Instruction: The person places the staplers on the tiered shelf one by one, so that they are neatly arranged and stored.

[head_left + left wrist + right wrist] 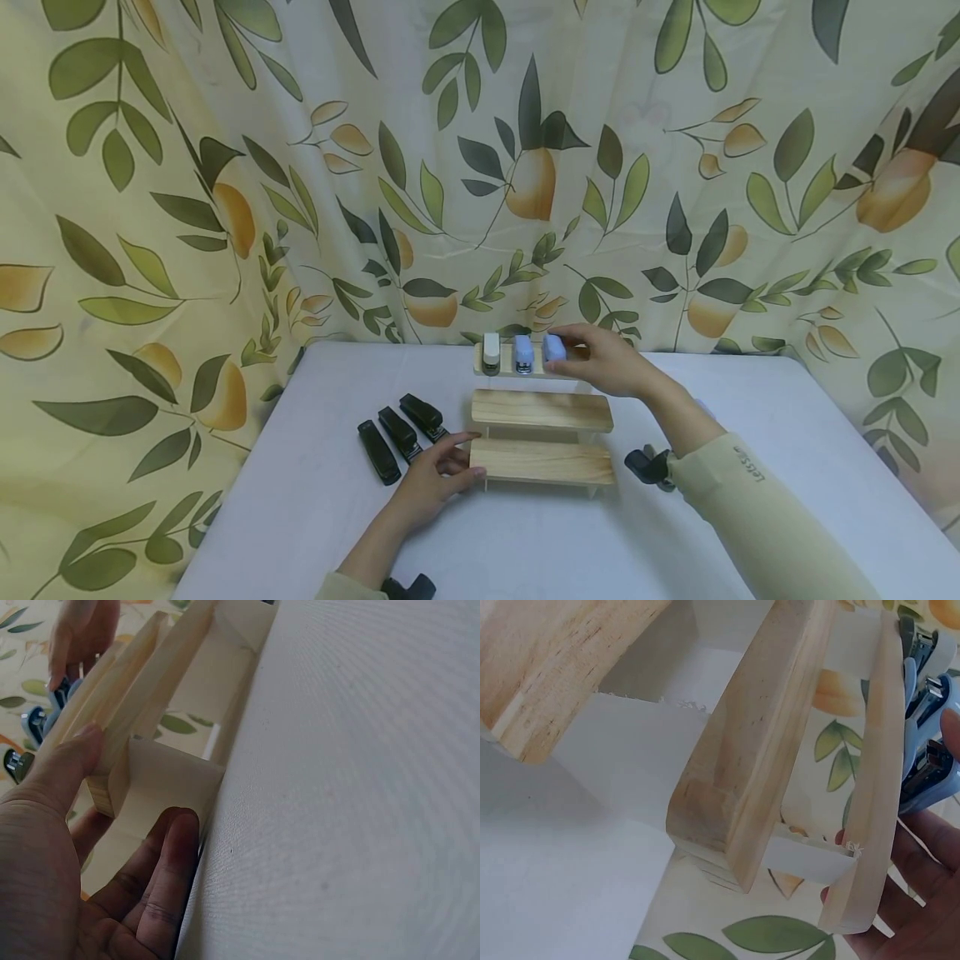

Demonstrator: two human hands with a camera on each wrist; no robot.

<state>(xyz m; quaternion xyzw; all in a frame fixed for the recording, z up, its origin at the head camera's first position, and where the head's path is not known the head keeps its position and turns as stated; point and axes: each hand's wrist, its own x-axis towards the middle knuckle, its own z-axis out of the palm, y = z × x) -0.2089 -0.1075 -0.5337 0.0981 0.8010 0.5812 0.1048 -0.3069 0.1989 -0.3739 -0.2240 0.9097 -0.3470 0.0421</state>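
With the three-tiered wooden stand [542,410] as the clock's centre, my right hand [611,360] works at about one o'clock, pinching the right-hand blue stapler [554,347] between thumb and fingers at the rear tier [506,360]. Along that same tier, at twelve, stands the other blue stapler [523,353], and toward eleven a pale-topped stapler [491,353] with a dark base. My left hand [435,482] is at eight o'clock, gripping the left end of the front tier [542,462], its thumb on the wood. Three black staplers [399,435] lie side by side on the white bench [315,492] at nine, just beyond my left hand. Something pale blue [707,407] at three is mostly hidden by my right forearm. A leaf-and-fruit curtain [480,167] hangs behind, at twelve.
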